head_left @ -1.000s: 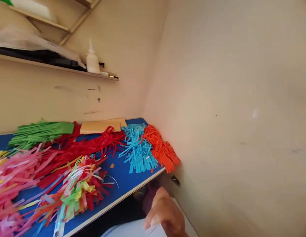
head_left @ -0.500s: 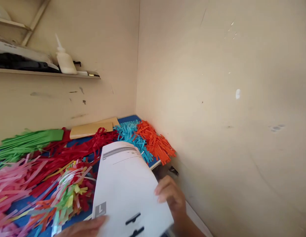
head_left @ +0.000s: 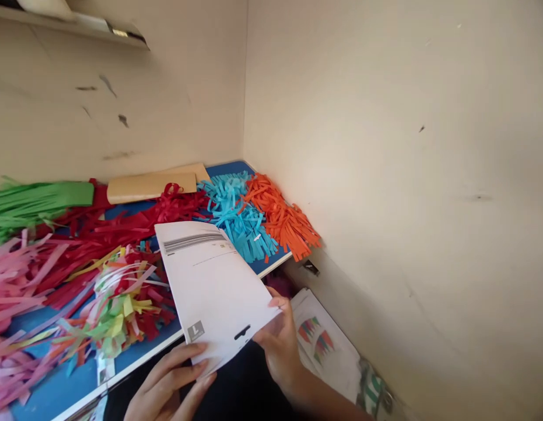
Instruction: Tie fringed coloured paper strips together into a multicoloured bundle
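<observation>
A white printed packet (head_left: 222, 292), with dark stripes near its far end, a grey square marked "L" and a dark hanging slot, is held over the table's front edge. My left hand (head_left: 166, 386) pinches its near left corner, thumb below and fingers on top. At the right edge, my right hand (head_left: 277, 339) grips it between thumb and fingers. The far end bends slightly, overlapping crepe-like red strips (head_left: 139, 219) and light blue fringed paper (head_left: 236, 216) on the table. What is inside the packet, if anything, is hidden.
Orange fringe (head_left: 284, 216), green fringe (head_left: 47, 204), pink strips (head_left: 17, 316) and a multicoloured bundle (head_left: 126, 304) cover the blue table (head_left: 47, 386). Tan folded paper (head_left: 152, 186) lies by the wall. A printed white bag (head_left: 328, 339) stands below right. A shelf (head_left: 100, 35) hangs upper left.
The view has tilted down, so the shelf sits higher and more floor-side items show. The packet is angled differently, its near end now in view. Both hands still hold it.
</observation>
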A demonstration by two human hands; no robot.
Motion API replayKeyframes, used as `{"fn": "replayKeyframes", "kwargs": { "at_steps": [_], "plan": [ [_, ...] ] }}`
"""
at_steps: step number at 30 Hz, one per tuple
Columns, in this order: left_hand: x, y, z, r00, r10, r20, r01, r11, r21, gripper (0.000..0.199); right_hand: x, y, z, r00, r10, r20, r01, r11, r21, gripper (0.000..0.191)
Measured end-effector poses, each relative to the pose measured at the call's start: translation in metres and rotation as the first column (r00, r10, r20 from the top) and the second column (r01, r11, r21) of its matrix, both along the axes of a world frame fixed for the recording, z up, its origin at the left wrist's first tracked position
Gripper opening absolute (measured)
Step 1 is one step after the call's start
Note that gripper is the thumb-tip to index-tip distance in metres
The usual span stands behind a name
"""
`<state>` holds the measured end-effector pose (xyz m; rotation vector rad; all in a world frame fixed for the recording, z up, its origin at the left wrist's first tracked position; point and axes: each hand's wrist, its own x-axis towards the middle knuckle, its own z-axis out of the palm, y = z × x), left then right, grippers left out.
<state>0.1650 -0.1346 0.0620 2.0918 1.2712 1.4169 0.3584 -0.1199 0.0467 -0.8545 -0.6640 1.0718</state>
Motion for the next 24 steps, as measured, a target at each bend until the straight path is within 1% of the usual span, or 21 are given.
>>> {"fn": "replayKeyframes", "kwargs": {
  "at_steps": [2,5,8,10,12,14,16,18,21,24],
  "plan": [
    [0.006,-0.001,-0.004,1.0,0.011,-0.017,-0.011,1.0,0.025,0.006,-0.007,-0.002,0.003,0.994,0.026,-0.102,-0.033,0.997,-0.073,0.056],
    [0.012,0.0,-0.008,0.997,0.03,-0.066,-0.022,0.992,0.121,0.012,-0.014,-0.003,0.007,0.977,0.014,-0.214,-0.054,0.981,-0.187,0.061],
    [0.019,0.002,-0.004,0.989,0.05,-0.139,-0.014,0.969,0.247,0.014,-0.017,-0.001,0.01,0.962,-0.007,-0.273,-0.061,0.969,-0.238,0.067],
    [0.024,0.003,0.0,0.983,0.065,-0.172,-0.013,0.957,0.289,0.015,-0.019,0.0,0.012,0.959,-0.017,-0.282,-0.058,0.965,-0.257,0.071],
    [0.027,0.003,0.002,0.983,0.064,-0.173,-0.012,0.959,0.283,0.014,-0.019,0.001,0.014,0.957,-0.031,-0.287,-0.047,0.964,-0.261,0.074],
    [0.029,0.002,0.001,0.985,0.073,-0.155,-0.029,0.962,0.271,0.02,-0.019,0.001,0.017,0.954,-0.037,-0.296,-0.038,0.97,-0.242,0.076],
    [0.029,0.0,-0.002,0.982,0.102,-0.158,-0.055,0.958,0.281,0.028,-0.018,0.002,0.019,0.95,-0.01,-0.313,-0.059,0.976,-0.211,0.074],
    [0.028,-0.002,-0.005,0.976,0.126,-0.18,-0.07,0.954,0.29,0.031,-0.017,0.002,0.022,0.944,0.031,-0.327,-0.098,0.977,-0.19,0.07],
    [0.027,-0.001,-0.006,0.971,0.089,-0.222,-0.024,0.959,0.281,0.021,-0.015,0.001,0.025,0.938,0.07,-0.34,-0.138,0.974,-0.182,0.066],
    [0.028,0.0,-0.007,0.972,0.083,-0.22,-0.024,0.966,0.259,0.012,-0.015,0.0,0.026,0.942,0.075,-0.326,-0.143,0.972,-0.188,0.07]
  ]
}}
